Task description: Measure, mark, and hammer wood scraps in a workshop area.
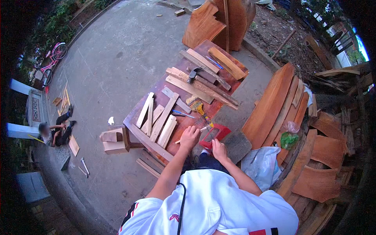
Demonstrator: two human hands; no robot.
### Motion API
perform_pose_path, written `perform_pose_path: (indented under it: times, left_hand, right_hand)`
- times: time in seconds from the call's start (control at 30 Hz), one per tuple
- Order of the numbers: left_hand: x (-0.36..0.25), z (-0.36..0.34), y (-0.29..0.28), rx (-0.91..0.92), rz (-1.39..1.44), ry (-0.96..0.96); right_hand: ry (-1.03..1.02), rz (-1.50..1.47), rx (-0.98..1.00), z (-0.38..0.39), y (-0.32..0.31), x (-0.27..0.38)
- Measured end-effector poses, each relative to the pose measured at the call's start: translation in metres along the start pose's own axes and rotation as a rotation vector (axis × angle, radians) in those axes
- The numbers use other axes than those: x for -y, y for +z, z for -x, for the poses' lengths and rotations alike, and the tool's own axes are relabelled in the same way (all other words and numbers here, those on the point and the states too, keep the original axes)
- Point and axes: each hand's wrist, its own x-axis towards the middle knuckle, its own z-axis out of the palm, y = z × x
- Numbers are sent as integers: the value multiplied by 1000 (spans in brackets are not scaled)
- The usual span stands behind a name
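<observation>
My left hand is closed round a thin pale wooden stick, whose ends show on both sides of the fist. Just right of it, my right hand has its fingers bent at the lower edge of a red, box-shaped object; its exact kind is unclear. Beyond both hands, a brush with yellowish bristles lies on the reddish-brown table, its yellow handle pointing towards the red object. Blue pen-like tools and short pale wooden strips lie left of the brush.
A hammer rests on longer wood pieces across the table. Left of the table stands a cardboard box. Curved boards and a plastic bag lie to the right. At far left, another person sits on the ground.
</observation>
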Motion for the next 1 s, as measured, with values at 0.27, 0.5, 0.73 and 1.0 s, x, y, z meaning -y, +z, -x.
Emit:
perform_pose_path:
  times: [0.27, 0.5, 0.73, 1.0]
  left_hand:
    - [1, -4, 1, -93, 8, 131]
    - [-2, 8, 2, 26, 9, 45]
    - [-5, -1, 4, -23, 10, -26]
    - [4, 1, 11, 3, -1, 19]
  right_hand:
    - [-111, -24, -54, 9, 5, -21]
    - [-65, 66, 38, 7, -11, -11]
    - [-11, 67, 14, 4, -8, -7]
    - [48, 17, 57, 1, -14, 4]
